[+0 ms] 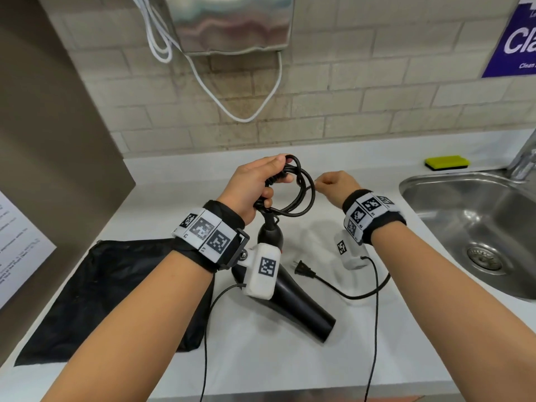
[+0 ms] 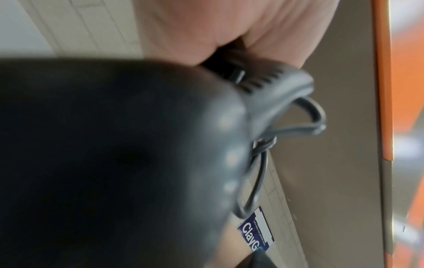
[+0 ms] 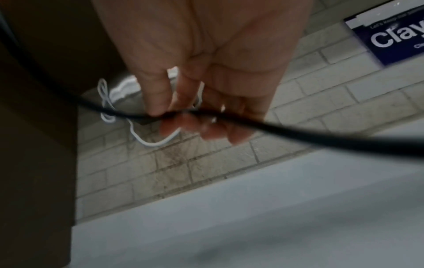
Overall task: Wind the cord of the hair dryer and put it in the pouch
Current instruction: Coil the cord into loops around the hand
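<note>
My left hand [image 1: 262, 181] grips several wound loops of the black cord [image 1: 301, 198] above the counter, together with the tip of the hair dryer's handle. The black hair dryer [image 1: 304, 303] slopes down from that hand, its barrel low over the white counter [image 1: 261, 358]. Up close in the left wrist view, the dryer [image 2: 114, 154] fills the frame below my palm [image 2: 229, 32]. To the right of the loops, my right hand [image 1: 320, 182] pinches the cord [image 3: 298, 134] between thumb and fingertips [image 3: 158, 105]. The plug [image 1: 303, 268] and the cord's loose end lie on the counter. The black pouch [image 1: 101, 291] lies flat at the left.
A steel sink [image 1: 435, 184] with a faucet [image 1: 525, 158] is at the right, a yellow sponge [image 1: 446, 162] behind it. A metal wall unit [image 1: 232, 24] with a hanging white cable [image 1: 249, 117] sits above. A printed sheet [image 1: 17, 245] lies at the far left.
</note>
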The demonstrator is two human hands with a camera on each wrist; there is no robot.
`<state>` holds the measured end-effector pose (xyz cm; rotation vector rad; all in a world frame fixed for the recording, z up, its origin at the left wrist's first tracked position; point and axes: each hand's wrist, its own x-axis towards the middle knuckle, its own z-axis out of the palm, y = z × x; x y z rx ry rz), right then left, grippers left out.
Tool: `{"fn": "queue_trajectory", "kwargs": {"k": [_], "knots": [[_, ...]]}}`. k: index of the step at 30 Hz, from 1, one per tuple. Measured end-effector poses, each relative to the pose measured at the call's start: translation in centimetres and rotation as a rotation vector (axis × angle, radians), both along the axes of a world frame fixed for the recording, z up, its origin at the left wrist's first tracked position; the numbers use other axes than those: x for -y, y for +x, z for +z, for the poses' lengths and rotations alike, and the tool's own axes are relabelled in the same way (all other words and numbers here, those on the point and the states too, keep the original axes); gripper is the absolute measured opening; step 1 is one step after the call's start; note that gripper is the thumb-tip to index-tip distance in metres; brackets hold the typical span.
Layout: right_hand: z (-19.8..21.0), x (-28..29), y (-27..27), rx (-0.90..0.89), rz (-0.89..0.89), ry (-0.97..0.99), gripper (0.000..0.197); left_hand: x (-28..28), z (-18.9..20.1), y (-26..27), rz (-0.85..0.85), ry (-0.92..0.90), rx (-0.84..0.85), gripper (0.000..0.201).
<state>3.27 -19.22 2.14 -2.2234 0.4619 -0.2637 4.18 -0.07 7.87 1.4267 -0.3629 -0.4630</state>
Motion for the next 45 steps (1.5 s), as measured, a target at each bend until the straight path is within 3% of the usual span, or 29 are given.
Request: {"fn": "queue_trajectory", "kwargs": {"k": [2, 4, 6, 9, 17, 23, 27, 31, 36, 41, 45], "knots": [[0.7, -0.6, -0.4, 0.027, 0.028, -0.033, 0.017, 0.1, 0.0, 0.0, 0.008, 0.003, 0.025, 0.016], [1.7, -1.5, -0.7, 0.192, 0.057, -0.016, 0.020, 0.3, -0.1, 0.0, 0.007, 0.014, 0.054, 0.015], [3.2, -2.6, -1.2, 0.378, 0.108, 0.103, 0.023, 0.4, -0.1, 0.0, 0.005, 0.027, 0.076, 0.015], [4.6, -3.9, -2.1, 0.515, 0.206, 0.255, 0.022, 0.6, 0.0, 0.0, 0.007, 0.039, 0.099, 0.016], [4.1, -3.7, -2.1, 0.519, 0.345, 0.588, 0.025, 0.3, 0.0, 0.2, -0.040, 0.049, 0.138, 0.018], [3.3, -4.5, -2.5, 0.613, 0.396, 0.514, 0.017, 0.1, 0.1, 0.2, -0.103, 0.042, 0.147, 0.018], [3.0, -4.9, -2.6, 0.623, 0.385, 0.512, 0.023, -0.2, 0.2, 0.0, -0.123, 0.067, 0.152, 0.019], [2.8, -5.1, -2.5, 0.588, 0.411, 0.538, 0.058, -0.1, 0.4, -0.2, -0.083, 0.104, 0.135, 0.022], [2.8, -5.0, -2.3, 0.496, 0.463, 0.400, 0.039, 0.2, 0.6, -0.5, -0.025, 0.147, 0.140, 0.011], [2.4, -4.9, -3.0, 0.324, 0.435, 0.247, 0.069, 0.0, 0.9, -0.3, -0.003, 0.113, 0.148, 0.016], [2.7, -3.1, -3.3, 0.219, 0.362, 0.254, 0.046, -0.6, 0.9, 0.3, -0.006, 0.106, 0.158, 0.016]]}}
